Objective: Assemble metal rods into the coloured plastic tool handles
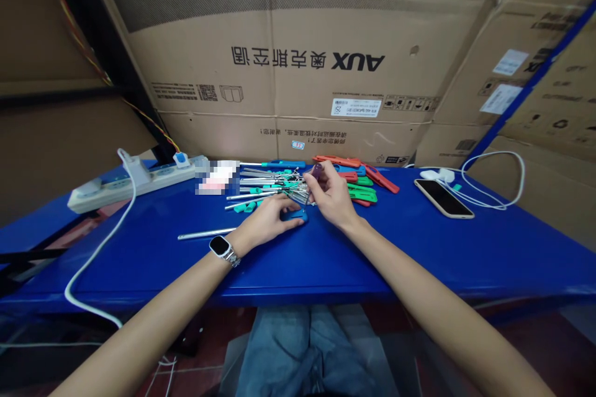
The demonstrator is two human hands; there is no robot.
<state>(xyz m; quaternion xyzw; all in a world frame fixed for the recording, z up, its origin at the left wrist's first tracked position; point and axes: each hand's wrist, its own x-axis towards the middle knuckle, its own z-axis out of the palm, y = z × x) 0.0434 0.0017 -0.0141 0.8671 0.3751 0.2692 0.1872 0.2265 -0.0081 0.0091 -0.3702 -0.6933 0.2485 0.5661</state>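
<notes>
Pressed down over a long-necked lighter with a blue handle [298, 216], my left hand [266, 218] keeps it flat on the table, and its metal tube [205, 234] points left. My right hand [331, 193] grips a small screwdriver by its dark purple handle [317, 170]. The screwdriver's thin shaft runs down toward the blue handle; its tip is too small to make out. Just behind my hands lies a heap of metal lighter tubes [254, 190] with teal parts. Beside it are green lighter handles [364, 193] and an orange-red lighter handle [382, 178].
A white power strip [135, 183] with a plugged-in cable lies at the left. At the right are a phone [444, 198] and a white charger cable [512, 198]. Printed cardboard [298, 31] walls the back of the blue table [419, 260].
</notes>
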